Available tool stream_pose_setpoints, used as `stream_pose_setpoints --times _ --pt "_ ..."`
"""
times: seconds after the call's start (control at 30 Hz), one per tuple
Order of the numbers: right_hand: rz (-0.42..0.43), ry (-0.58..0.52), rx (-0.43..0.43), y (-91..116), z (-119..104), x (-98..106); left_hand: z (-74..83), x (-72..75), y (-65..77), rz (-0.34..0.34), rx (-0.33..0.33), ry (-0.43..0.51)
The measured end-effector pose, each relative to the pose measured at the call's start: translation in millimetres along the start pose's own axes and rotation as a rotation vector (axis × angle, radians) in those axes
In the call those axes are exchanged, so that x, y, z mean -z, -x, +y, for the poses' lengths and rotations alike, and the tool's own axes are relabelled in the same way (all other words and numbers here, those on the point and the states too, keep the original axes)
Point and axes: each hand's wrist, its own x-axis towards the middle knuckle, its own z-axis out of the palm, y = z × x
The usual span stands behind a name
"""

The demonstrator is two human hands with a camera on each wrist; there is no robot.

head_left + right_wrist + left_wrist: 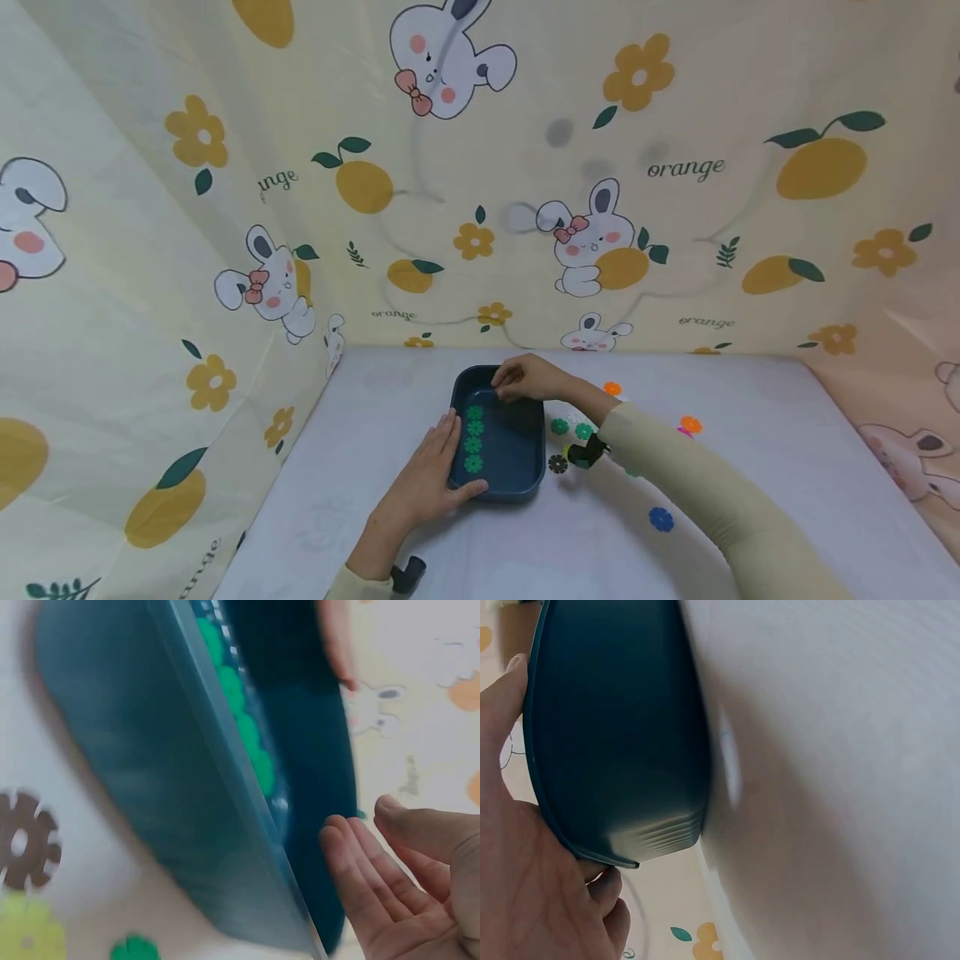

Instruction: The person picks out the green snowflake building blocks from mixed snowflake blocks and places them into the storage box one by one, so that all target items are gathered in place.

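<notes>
A dark blue tray [510, 492] sits on the table with several green flower-shaped discs [475, 427] in a row along its left side. My left hand [420, 479] spans the tray's near left corner. Its fingers lie along the left rim and its thumb touches the near rim. In the left wrist view, this hand [536, 870] rests against the rim beside the ribbed wall. Over the far end of the tray is my right hand [531, 379], with loosely bent fingers. The right wrist view shows its thumb [420, 829] apart from the fingers, with no disc plainly held.
Right of the tray lie a black disc [557, 463], loose green discs [559, 426], a blue disc [662, 519] and orange discs [691, 425]. The right forearm [697, 475] crosses above some of them. A patterned curtain [480, 167] rises behind the white table [360, 433].
</notes>
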Motion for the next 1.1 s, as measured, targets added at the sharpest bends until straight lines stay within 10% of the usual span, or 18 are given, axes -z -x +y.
stream_pose_setpoints --times 0.57,1.1 --pt "0.172 0.13 0.0 88 34 36 -1.2 -4.6 -1.1 0.015 0.005 -0.004" --pt "0.212 0.176 -0.144 93 86 3 -1.9 -4.8 -1.3 0.011 0.001 -0.013"
